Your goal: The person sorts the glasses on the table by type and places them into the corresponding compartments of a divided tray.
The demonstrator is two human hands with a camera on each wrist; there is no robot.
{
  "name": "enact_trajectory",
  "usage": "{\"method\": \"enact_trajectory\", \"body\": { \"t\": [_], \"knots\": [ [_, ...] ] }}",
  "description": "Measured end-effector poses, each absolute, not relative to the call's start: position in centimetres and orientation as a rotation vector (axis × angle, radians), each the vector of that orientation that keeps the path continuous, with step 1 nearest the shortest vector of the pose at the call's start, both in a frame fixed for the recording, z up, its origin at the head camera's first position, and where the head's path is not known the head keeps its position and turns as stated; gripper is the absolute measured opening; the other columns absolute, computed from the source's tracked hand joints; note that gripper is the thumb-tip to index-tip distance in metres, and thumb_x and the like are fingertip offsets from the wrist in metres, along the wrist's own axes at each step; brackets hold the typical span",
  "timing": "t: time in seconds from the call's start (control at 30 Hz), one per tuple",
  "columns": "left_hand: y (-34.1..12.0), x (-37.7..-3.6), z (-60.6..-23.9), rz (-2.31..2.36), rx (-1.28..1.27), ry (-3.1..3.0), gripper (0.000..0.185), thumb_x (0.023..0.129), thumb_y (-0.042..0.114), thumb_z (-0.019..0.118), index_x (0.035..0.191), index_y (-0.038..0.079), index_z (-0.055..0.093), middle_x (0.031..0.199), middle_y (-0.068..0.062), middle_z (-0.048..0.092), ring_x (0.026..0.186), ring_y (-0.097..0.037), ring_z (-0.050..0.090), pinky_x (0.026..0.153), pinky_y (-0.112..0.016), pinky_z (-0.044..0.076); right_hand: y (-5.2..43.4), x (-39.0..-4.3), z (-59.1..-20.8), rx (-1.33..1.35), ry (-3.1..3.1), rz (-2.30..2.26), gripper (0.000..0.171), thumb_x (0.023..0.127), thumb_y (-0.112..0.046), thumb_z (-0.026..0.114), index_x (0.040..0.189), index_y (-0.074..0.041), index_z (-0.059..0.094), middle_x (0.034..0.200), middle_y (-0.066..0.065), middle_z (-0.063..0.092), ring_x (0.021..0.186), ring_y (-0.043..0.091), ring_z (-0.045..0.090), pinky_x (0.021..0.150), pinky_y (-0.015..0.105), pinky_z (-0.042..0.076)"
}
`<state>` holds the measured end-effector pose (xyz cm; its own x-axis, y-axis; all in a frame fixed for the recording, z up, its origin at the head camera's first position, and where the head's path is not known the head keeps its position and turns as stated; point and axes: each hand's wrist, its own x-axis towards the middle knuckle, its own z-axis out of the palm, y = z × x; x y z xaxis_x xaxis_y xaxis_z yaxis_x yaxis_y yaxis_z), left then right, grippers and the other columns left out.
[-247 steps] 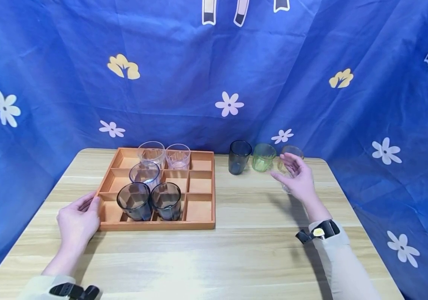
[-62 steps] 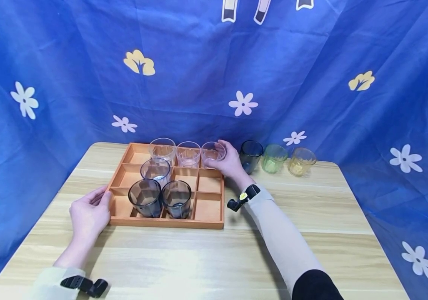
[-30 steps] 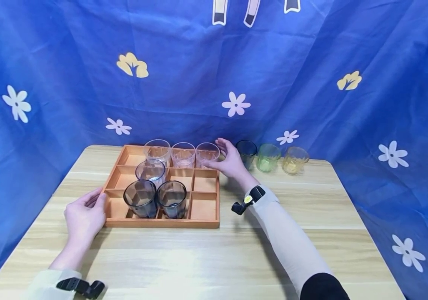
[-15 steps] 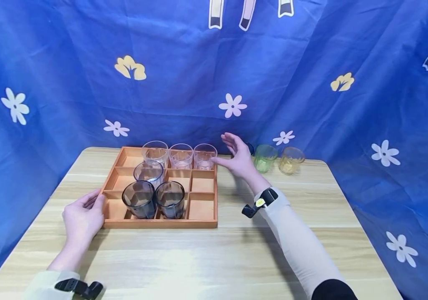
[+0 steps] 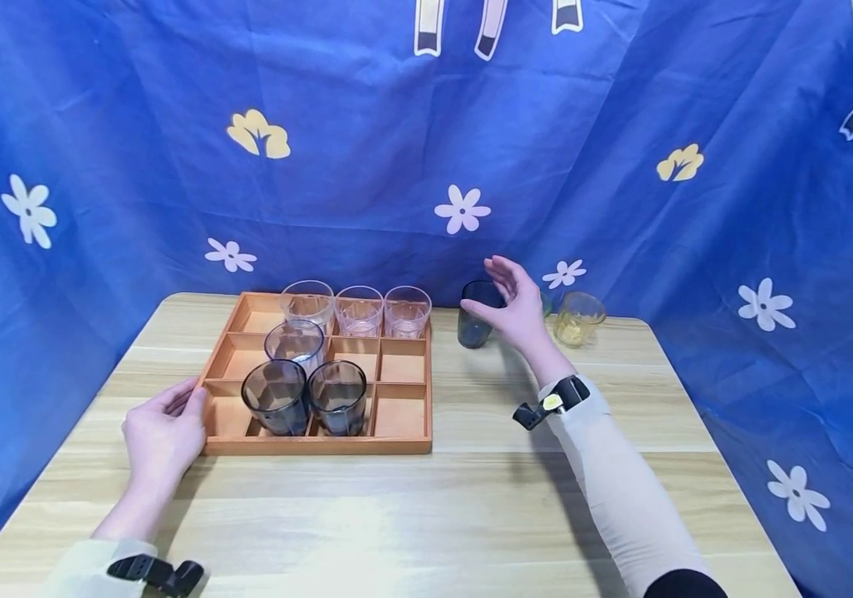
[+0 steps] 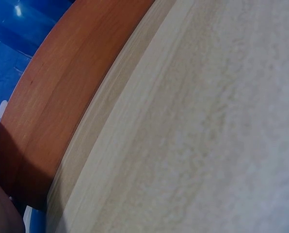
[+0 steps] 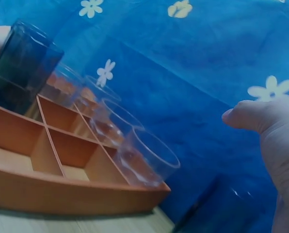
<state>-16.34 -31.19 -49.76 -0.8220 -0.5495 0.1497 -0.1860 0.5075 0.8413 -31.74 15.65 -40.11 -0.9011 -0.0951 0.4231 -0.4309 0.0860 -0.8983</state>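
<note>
Left to right: left hand rests with relaxed fingers against the tray's left edge; right hand, fingers spread and holding nothing, has the upright dark glass just left of its palm, nearly touching, far from the other hand.

a staged recording set: blue flowered backdrop cloth behind a wooden table.

Head view looks forward and down from above the table, whole scene in frame, wooden tray left of centre. Left wrist view sits very close, low, tray wall at upper left. Right wrist view looks low and sideways across the tray, shared by all three.
</note>
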Motion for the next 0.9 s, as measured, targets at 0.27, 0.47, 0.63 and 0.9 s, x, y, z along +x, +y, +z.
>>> {"method": "enact_trajectory", "body": {
  "t": [0.27, 0.47, 0.63, 0.9],
  "knots": [
    [-31.2, -16.3, -49.7, -1.247, 0.606, -2.352, 0.035, 0.105, 0.02, 0.065, 0.132, 0.0, 0.073, 0.126, -0.019, 0.072, 0.093, 0.01, 0.064, 0.075, -0.004, 0.05, 17.5, -33.4, -43.0, 0.425, -2.142, 1.849, 0.088, 0.077, 0.006, 0.092, 0.151, 0.011, 0.044, 0.151, 0.03, 0.052, 0.144, 0.041, 0.046, 0.124, 0.045, 0.032],
    [-31.2, -16.3, -49.9, -1.255, 0.604, -2.347, 0.035, 0.104, 0.02, 0.065, 0.132, 0.0, 0.073, 0.125, -0.02, 0.072, 0.092, 0.009, 0.065, 0.075, -0.004, 0.051, 17.7, -33.8, -44.6, 0.317, -2.224, 1.84, 0.092, 0.077, -0.001, 0.094, 0.152, 0.011, 0.041, 0.154, 0.028, 0.05, 0.146, 0.038, 0.044, 0.124, 0.033, 0.032],
    [-31.2, -16.3, -49.9, -1.25, 0.593, -2.339, 0.034, 0.104, 0.019, 0.066, 0.131, -0.001, 0.073, 0.125, -0.02, 0.072, 0.09, 0.012, 0.063, 0.074, -0.004, 0.05, 17.3, -34.0, -45.6, 0.247, -2.262, 1.847, 0.094, 0.078, -0.002, 0.094, 0.154, 0.01, 0.039, 0.155, 0.024, 0.051, 0.146, 0.033, 0.045, 0.124, 0.032, 0.032],
    [-31.0, -16.3, -49.7, -1.249, 0.59, -2.337, 0.034, 0.104, 0.018, 0.065, 0.131, -0.002, 0.073, 0.125, -0.02, 0.072, 0.091, 0.012, 0.063, 0.076, -0.003, 0.05, 16.5, -34.5, -47.0, 0.214, -2.242, 1.889, 0.098, 0.076, 0.002, 0.093, 0.155, 0.01, 0.037, 0.151, 0.025, 0.054, 0.144, 0.034, 0.047, 0.122, 0.033, 0.035]
  ]
}}
